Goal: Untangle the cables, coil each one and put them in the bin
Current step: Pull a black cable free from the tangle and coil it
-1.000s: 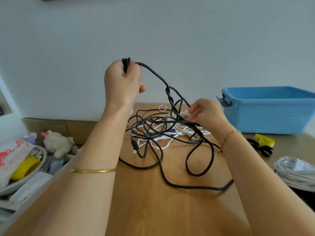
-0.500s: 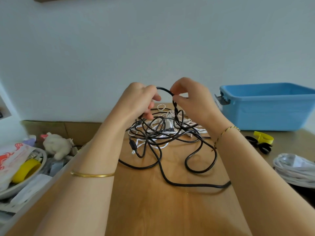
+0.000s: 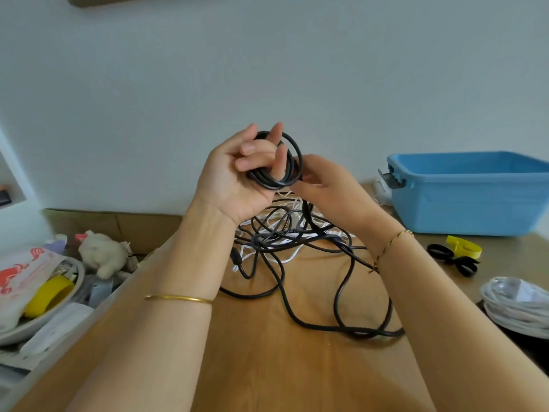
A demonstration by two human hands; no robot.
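My left hand (image 3: 234, 176) is raised over the table, palm toward me, with a small coil of black cable (image 3: 282, 171) looped around its fingers. Just right of it, my right hand (image 3: 329, 188) pinches the same black cable where it leaves the coil. The rest of the black cable (image 3: 341, 298) hangs down into a tangle with a thin white cable (image 3: 285, 257) on the wooden table (image 3: 267, 367). The blue plastic bin (image 3: 469, 197) stands at the back right, open on top.
Black and yellow strap ties (image 3: 457, 254) lie in front of the bin. A coiled white cable in a clear bag (image 3: 517, 304) sits at the right edge. To the left, below table level, a bowl with yellow tape (image 3: 47, 295) and a plush toy (image 3: 102, 254).
My left hand came down, then rose and turned palm toward me with the black cable wound round its fingers. My right hand lifted off the tangle to the coil.
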